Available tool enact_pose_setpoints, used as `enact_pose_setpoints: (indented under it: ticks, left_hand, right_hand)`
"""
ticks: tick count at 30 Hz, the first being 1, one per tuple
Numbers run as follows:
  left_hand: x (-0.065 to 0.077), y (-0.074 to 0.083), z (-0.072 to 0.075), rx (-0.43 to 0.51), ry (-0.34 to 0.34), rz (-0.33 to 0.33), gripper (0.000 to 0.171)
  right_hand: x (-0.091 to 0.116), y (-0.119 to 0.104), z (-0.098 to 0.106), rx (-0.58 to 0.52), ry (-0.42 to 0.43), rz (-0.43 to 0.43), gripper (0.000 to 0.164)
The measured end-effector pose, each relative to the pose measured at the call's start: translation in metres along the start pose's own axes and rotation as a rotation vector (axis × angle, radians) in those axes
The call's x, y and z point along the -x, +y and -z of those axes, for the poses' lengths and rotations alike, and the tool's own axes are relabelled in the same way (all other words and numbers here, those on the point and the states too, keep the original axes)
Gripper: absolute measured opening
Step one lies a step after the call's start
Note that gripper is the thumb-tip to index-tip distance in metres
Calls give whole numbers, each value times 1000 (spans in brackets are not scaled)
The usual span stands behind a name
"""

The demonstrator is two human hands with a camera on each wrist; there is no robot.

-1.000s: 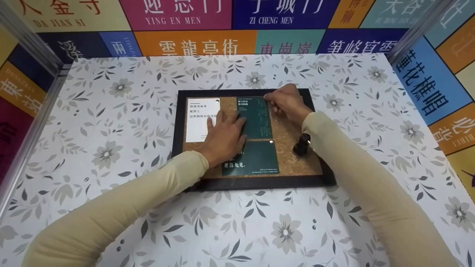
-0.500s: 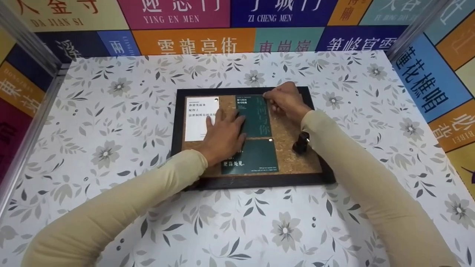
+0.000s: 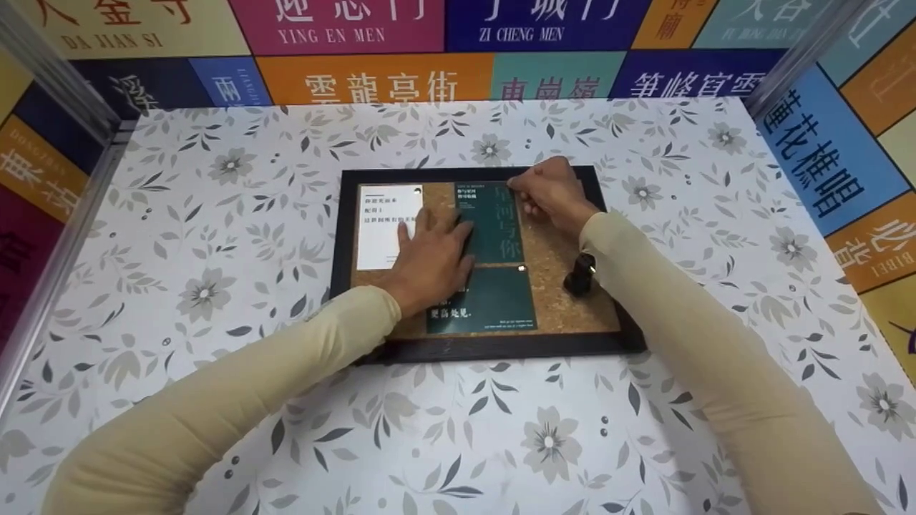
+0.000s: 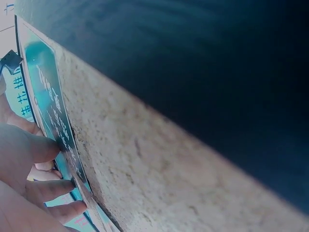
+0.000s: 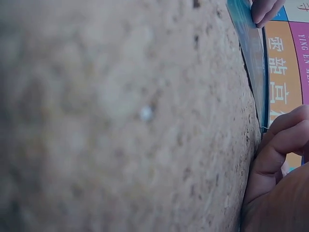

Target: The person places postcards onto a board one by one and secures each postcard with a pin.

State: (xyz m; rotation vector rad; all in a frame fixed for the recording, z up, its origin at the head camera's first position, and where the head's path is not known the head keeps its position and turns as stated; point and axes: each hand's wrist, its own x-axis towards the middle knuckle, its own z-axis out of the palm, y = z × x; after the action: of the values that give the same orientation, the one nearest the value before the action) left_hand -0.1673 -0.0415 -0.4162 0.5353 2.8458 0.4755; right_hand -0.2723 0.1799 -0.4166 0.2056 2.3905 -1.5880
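A black-framed corkboard [image 3: 551, 243] lies on the table with three cards on it. My left hand [image 3: 433, 261] rests on the board with fingers spread, touching the upper green card [image 3: 497, 225] and overlapping the white card [image 3: 379, 239]. At the upper green card's top right corner, my right hand [image 3: 552, 193] pinches a small pushpin; the fingertips mostly hide it. In the right wrist view a thin shaft [image 5: 264, 129] shows between fingertips and card. Below lies another green card [image 3: 494, 304], partly under the left hand, with a shiny pin [image 3: 522, 269] at its top right corner.
Another pin [image 3: 417, 191] sits in the white card's corner. A black wrist camera [image 3: 580, 275] hangs under the right sleeve, over the cork. The flower-patterned table [image 3: 458, 429] surrounds the board. Colourful lettered panels [image 3: 379, 82] stand behind and at both sides.
The view has shifted very slightly. Both hands keep their places on the board, and the right fingertips stay at the green card's corner.
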Motion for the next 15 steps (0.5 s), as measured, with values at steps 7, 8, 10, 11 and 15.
enact_pose_setpoints:
  ticks: [7, 8, 10, 11, 15]
  left_hand:
    - [-1, -1, -1, 6, 4, -6, 60]
    - [-1, -1, -1, 4, 4, -6, 60]
    - [0, -1, 0, 5, 4, -4, 60]
    - [0, -1, 0, 6, 3, -3, 61]
    - [1, -2, 0, 7, 0, 0, 61]
  right_hand:
    - [1, -3, -2, 65, 4, -15, 28]
    - [1, -3, -2, 71, 6, -19, 28]
    - [1, -4, -4, 103, 14, -6, 29]
    - [0, -4, -5, 114, 17, 9, 29]
    - [-1, -5, -12, 178, 33, 86, 27]
